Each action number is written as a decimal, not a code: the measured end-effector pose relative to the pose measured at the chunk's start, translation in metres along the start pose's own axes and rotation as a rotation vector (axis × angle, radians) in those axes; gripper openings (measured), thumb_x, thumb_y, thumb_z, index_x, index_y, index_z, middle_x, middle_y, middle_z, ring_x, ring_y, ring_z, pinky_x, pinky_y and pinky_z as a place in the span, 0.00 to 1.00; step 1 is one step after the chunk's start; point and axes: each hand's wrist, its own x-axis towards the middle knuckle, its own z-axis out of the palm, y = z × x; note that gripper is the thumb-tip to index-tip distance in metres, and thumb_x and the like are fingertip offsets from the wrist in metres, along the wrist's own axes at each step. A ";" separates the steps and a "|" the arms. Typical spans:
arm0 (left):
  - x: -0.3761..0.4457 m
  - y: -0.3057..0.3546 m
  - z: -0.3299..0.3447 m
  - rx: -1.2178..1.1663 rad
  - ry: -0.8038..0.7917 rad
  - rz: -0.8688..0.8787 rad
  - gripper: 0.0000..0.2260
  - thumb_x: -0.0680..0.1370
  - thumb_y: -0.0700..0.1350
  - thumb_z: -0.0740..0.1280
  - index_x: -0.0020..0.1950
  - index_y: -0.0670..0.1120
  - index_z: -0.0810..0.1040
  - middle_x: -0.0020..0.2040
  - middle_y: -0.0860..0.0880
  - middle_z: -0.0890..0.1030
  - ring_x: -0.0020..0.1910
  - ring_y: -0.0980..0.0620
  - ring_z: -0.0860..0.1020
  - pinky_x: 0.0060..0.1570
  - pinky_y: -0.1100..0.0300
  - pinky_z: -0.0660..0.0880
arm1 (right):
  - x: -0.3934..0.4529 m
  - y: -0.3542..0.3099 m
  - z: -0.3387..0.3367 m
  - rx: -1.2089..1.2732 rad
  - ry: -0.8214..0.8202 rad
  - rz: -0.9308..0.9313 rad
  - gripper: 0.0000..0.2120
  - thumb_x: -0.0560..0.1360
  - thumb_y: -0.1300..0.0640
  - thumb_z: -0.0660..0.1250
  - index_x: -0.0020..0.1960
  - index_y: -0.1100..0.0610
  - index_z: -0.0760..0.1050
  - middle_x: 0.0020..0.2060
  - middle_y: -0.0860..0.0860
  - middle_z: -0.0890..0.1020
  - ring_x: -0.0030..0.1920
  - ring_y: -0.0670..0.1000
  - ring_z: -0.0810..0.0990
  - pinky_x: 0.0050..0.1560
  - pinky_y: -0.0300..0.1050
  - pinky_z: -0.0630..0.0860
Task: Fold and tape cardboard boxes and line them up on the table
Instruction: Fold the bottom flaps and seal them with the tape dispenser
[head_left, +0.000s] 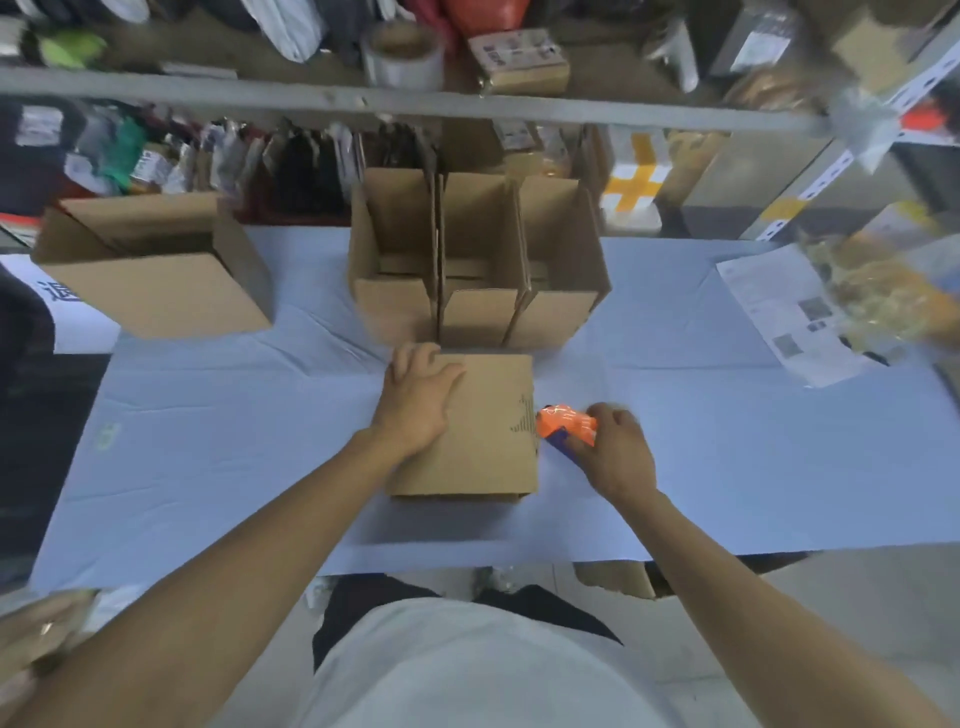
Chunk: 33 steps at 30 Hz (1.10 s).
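A small brown cardboard box lies closed side up in the middle of the pale blue table. My left hand presses flat on its far left corner, fingers spread. My right hand grips an orange and blue tape dispenser held against the box's right edge. Behind the box, three folded boxes stand side by side in a row, their tops open.
A larger open cardboard box sits at the back left. A printed paper sheet and a crinkled plastic bag lie at the right. Cluttered shelves run behind the table, with a roll of tape on top.
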 end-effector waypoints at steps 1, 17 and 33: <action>-0.007 0.011 0.004 0.001 0.032 0.014 0.25 0.74 0.42 0.66 0.71 0.54 0.71 0.72 0.45 0.63 0.69 0.42 0.59 0.69 0.52 0.59 | 0.000 0.005 0.003 -0.052 -0.077 -0.054 0.25 0.74 0.48 0.71 0.66 0.55 0.70 0.62 0.55 0.73 0.61 0.58 0.73 0.49 0.52 0.75; -0.015 0.089 0.022 -0.582 0.072 -0.146 0.12 0.78 0.40 0.62 0.59 0.44 0.80 0.52 0.47 0.83 0.52 0.48 0.79 0.55 0.55 0.75 | 0.032 0.036 -0.052 0.401 -0.188 -0.246 0.17 0.80 0.52 0.52 0.66 0.44 0.68 0.47 0.46 0.81 0.42 0.46 0.79 0.39 0.43 0.73; 0.032 0.109 0.008 -0.633 -0.034 -0.290 0.13 0.81 0.43 0.59 0.62 0.44 0.77 0.58 0.46 0.81 0.57 0.46 0.78 0.58 0.53 0.75 | 0.041 0.026 -0.054 0.391 -0.228 -0.335 0.18 0.81 0.45 0.50 0.68 0.45 0.66 0.51 0.47 0.82 0.43 0.42 0.78 0.35 0.31 0.70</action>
